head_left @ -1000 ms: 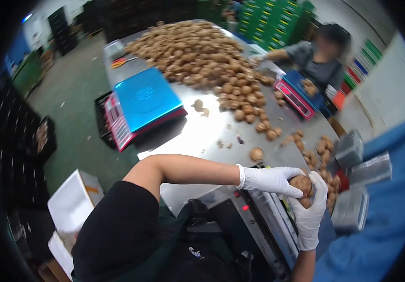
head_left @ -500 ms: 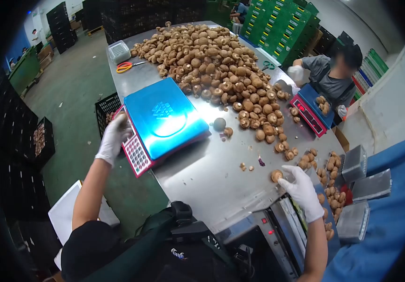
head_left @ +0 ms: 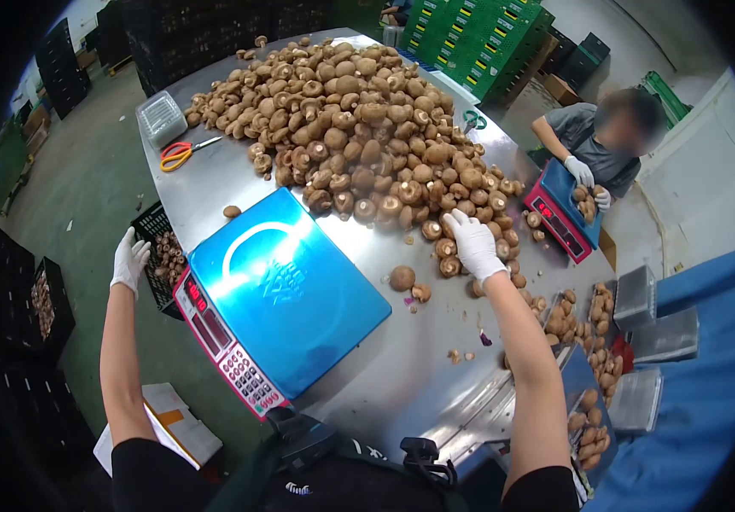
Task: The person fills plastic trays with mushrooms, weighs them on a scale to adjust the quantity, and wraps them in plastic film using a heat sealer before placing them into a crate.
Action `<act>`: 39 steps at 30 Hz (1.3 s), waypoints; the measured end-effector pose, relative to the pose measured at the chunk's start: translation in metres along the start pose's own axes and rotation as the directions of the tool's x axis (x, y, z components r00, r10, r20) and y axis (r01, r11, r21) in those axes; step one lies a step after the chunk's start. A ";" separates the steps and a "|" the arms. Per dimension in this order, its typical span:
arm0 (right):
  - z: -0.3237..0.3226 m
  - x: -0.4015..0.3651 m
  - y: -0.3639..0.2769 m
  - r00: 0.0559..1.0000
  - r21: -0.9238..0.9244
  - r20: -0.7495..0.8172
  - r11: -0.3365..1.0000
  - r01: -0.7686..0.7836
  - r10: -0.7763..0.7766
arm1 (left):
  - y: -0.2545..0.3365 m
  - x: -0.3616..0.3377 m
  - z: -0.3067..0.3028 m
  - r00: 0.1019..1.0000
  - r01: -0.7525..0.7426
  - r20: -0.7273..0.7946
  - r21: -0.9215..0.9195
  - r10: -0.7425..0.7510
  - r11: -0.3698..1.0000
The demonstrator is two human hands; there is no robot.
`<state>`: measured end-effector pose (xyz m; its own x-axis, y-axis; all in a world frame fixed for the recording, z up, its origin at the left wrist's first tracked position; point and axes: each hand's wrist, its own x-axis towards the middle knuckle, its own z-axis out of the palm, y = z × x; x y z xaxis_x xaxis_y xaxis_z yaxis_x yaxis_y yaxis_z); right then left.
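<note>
My left hand [head_left: 131,258], in a white glove, is raised beside the left edge of the digital scale [head_left: 291,290], fingers extended and holding nothing. The scale's blue plate is bare, and its keypad faces the lower left. My right hand [head_left: 476,245], also gloved, reaches over the near edge of a large heap of shiitake mushrooms [head_left: 350,119]. Its fingers are stretched out over the mushrooms; the fingertips are partly hidden among them. Two loose mushrooms [head_left: 402,277] lie right of the scale, and a single mushroom [head_left: 231,211] sits by its far left corner.
Orange-handled scissors [head_left: 177,155] and a clear plastic tray stack [head_left: 161,119] lie at the far left. Across the table a co-worker [head_left: 611,136] handles mushrooms on a second scale [head_left: 555,218]. Packed mushrooms [head_left: 589,427] and clear trays [head_left: 636,401] are at right. A black crate [head_left: 152,222] stands below the table's left edge.
My left hand has come off the scale's edge. The scale now sits nearer to me. My right hand has moved from a mushroom near the table's front to the heap.
</note>
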<state>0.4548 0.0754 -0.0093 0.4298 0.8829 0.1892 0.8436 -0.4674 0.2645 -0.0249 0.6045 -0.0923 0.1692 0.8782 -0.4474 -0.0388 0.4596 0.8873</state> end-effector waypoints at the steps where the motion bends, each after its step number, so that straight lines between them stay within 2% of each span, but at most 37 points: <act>1: 0.015 0.008 0.005 0.999 -0.089 0.015 0.995 0.050 -0.049 | 0.008 -0.022 0.012 0.998 -0.011 0.067 0.025 0.009 1.000; 2: 0.026 0.013 0.008 0.996 -0.131 0.031 0.988 0.083 -0.080 | 0.011 -0.033 0.016 0.998 -0.012 0.067 0.027 0.010 1.000; 4: 0.036 0.021 0.012 0.986 -0.150 0.126 0.980 0.130 -0.112 | 0.011 -0.045 0.017 0.986 -0.042 0.167 0.066 0.031 0.997; 5: 0.037 0.023 0.015 0.986 -0.148 0.129 0.981 0.124 -0.105 | 0.010 -0.045 0.016 0.988 -0.040 0.151 0.083 0.028 0.996; 7: 0.029 0.022 0.022 0.995 -0.014 0.054 0.996 0.089 -0.088 | 0.008 -0.039 0.017 0.989 -0.040 0.148 0.094 0.025 0.995; 8: 0.014 0.018 0.020 0.997 0.143 0.069 0.989 -0.043 0.033 | 0.007 -0.041 0.018 0.990 -0.041 0.139 0.107 0.025 0.993; 9: 0.011 0.011 0.021 0.987 0.431 -0.014 0.892 -0.136 0.157 | 0.005 -0.040 0.022 0.985 -0.070 0.161 0.091 0.054 0.993; 10: 0.007 0.006 0.022 0.952 0.683 -0.063 0.708 -0.178 0.300 | 0.007 -0.042 0.031 0.985 -0.064 0.167 0.095 0.047 0.993; 11: -0.016 0.001 0.021 0.866 0.900 0.354 0.125 -0.419 0.355 | 0.010 -0.046 0.044 0.967 -0.102 0.242 0.051 0.086 0.994; 12: -0.044 -0.009 0.018 0.850 0.913 0.396 -0.050 -0.405 0.347 | 0.016 -0.054 0.061 0.940 -0.137 0.316 0.004 0.129 0.991; 14: -0.065 -0.042 0.024 0.912 0.856 0.375 -0.440 -0.272 0.166 | 0.036 -0.096 0.115 0.929 -0.152 0.344 0.020 0.136 0.988; 15: -0.081 -0.054 0.018 0.904 0.858 0.379 -0.440 -0.264 0.196 | 0.044 -0.115 0.141 0.894 -0.221 0.406 0.031 0.190 0.975; 16: -0.100 -0.066 0.006 0.899 0.827 0.364 -0.528 -0.192 0.243 | 0.050 -0.135 0.164 0.848 -0.288 0.474 0.038 0.237 0.957; 17: -0.117 -0.080 -0.001 0.889 0.789 0.350 -0.605 -0.109 0.296 | 0.054 -0.153 0.185 0.830 -0.286 0.511 0.043 0.225 0.957; 18: -0.132 -0.097 -0.001 0.872 0.795 0.354 -0.600 -0.090 0.339 | 0.058 -0.170 0.205 0.754 -0.304 0.613 0.002 0.239 0.953; 19: -0.145 -0.114 0.000 0.917 0.741 0.329 -0.664 -0.102 0.226 | 0.060 -0.190 0.223 0.665 -0.314 0.703 -0.041 0.251 0.948; 20: -0.156 -0.132 -0.001 0.951 0.682 0.287 -0.721 -0.119 0.114 | 0.061 -0.214 0.240 0.634 -0.311 0.736 -0.036 0.236 0.950; 22: -0.176 -0.167 -0.008 0.929 0.673 0.325 -0.734 -0.095 0.178 | 0.057 -0.265 0.271 0.469 -0.321 0.862 -0.038 0.194 0.946; 23: -0.186 -0.183 -0.016 0.910 0.737 0.313 -0.674 -0.052 0.272 | 0.051 -0.289 0.284 0.451 -0.267 0.881 -0.021 0.144 0.963; 24: -0.194 -0.199 -0.022 0.886 0.794 0.294 -0.607 -0.018 0.358 | 0.044 -0.316 0.296 0.409 -0.348 0.901 0.008 0.144 0.937; 26: -0.199 -0.234 -0.024 0.871 0.821 0.305 -0.571 -0.035 0.386 | 0.028 -0.379 0.312 0.234 -0.528 0.969 0.063 0.074 0.847; 27: -0.207 -0.244 -0.030 0.864 0.889 0.275 -0.454 -0.062 0.421 | 0.025 -0.422 0.314 0.175 -0.581 0.984 0.094 0.012 0.808; 28: -0.217 -0.252 -0.036 0.861 0.940 0.240 -0.329 -0.091 0.448 | 0.012 -0.452 0.318 0.089 -0.542 0.994 0.098 -0.059 0.835; 29: -0.230 -0.259 -0.045 0.834 0.953 0.264 -0.262 -0.150 0.485 | -0.002 -0.477 0.322 -0.027 -0.604 0.991 0.088 -0.131 0.792; 30: -0.235 -0.267 -0.049 0.837 0.954 0.260 -0.263 -0.145 0.481 | -0.028 -0.495 0.328 -0.218 -0.584 0.974 -0.085 -0.055 0.807; 31: -0.238 -0.275 -0.054 0.810 0.964 0.259 -0.198 -0.179 0.526 | -0.030 -0.524 0.327 -0.266 -0.643 0.954 -0.068 -0.139 0.763; 32: -0.239 -0.283 -0.060 0.781 0.967 0.254 -0.136 -0.215 0.570 | -0.037 -0.546 0.326 -0.326 -0.607 0.926 -0.052 -0.189 0.793; 33: -0.238 -0.289 -0.067 0.746 0.965 0.261 -0.198 -0.174 0.613 | -0.046 -0.564 0.326 -0.376 -0.565 0.918 -0.117 -0.128 0.817; 34: -0.239 -0.297 -0.068 0.747 0.964 0.261 -0.203 -0.170 0.612 | -0.061 -0.574 0.328 -0.372 -0.570 0.919 -0.114 -0.132 0.814; 36: -0.244 -0.310 -0.069 0.707 0.960 0.275 -0.146 -0.238 0.652 | -0.086 -0.583 0.331 -0.420 -0.371 0.907 -0.152 -0.020 0.916; 37: -0.249 -0.313 -0.070 0.699 0.953 0.299 -0.171 -0.249 0.650 | -0.080 -0.586 0.326 -0.428 -0.398 0.897 -0.076 -0.112 0.914; 38: -0.245 -0.315 -0.072 0.703 0.955 0.296 -0.175 -0.241 0.646 | -0.082 -0.585 0.324 -0.422 -0.407 0.899 -0.074 -0.115 0.911; 39: -0.242 -0.321 -0.073 0.732 0.958 0.267 -0.089 -0.273 0.627 | -0.088 -0.585 0.323 -0.433 -0.334 0.898 -0.075 -0.082 0.940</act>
<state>0.1780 -0.1848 0.1393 0.9292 0.3658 0.0522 0.1161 -0.1550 -0.9811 0.1980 0.0074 0.1279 0.8139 -0.5373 0.2209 -0.1664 0.1487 0.9748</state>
